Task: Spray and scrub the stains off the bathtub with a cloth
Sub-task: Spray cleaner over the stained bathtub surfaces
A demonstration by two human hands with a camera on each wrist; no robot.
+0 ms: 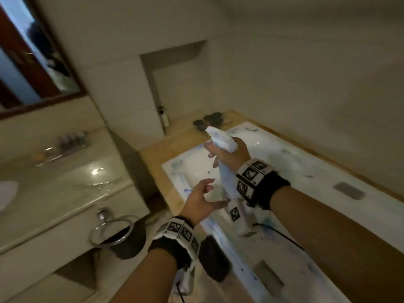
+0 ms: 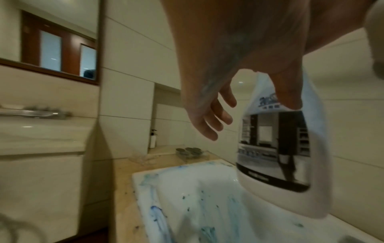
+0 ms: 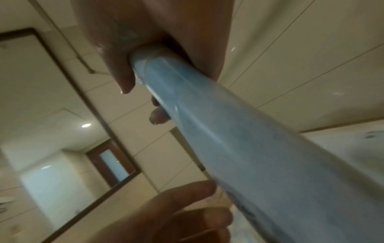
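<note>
The left hand [image 1: 202,199] is held above the near rim of the bathtub with its fingers spread and relaxed, gripping nothing; its thumb lies just beside, possibly touching, the lower body of the pale blue translucent plastic spray bottle [image 1: 227,180]. The right hand [image 1: 229,155] is clamped around the neck of that bottle, directly beneath the white trigger head [image 1: 220,137], and holds it tilted over the tub. In the left wrist view the bottle [image 2: 278,157] carries a label with blue lettering above a dark photographic panel; the print is too blurred to read. Both wrists wear black bands fitted with white blocks bearing black-and-white square marker patterns. Below the hands, the white bathtub [image 1: 282,169] shows blue smears and dark specks on its floor, walls and rim, set in a tan stone-look surround [image 1: 157,154]. No cloth can be made out in any view. On the far corner of the surround stands a cluster of small dark round lids [image 1: 209,120]. Behind it, a recessed wall niche holds a white pump bottle with a black dispenser [image 1: 165,117]. To the left are a glossy vanity counter [image 1: 65,182], a chrome towel ring [image 1: 111,228] and a wood-framed mirror [image 1: 32,62].
</note>
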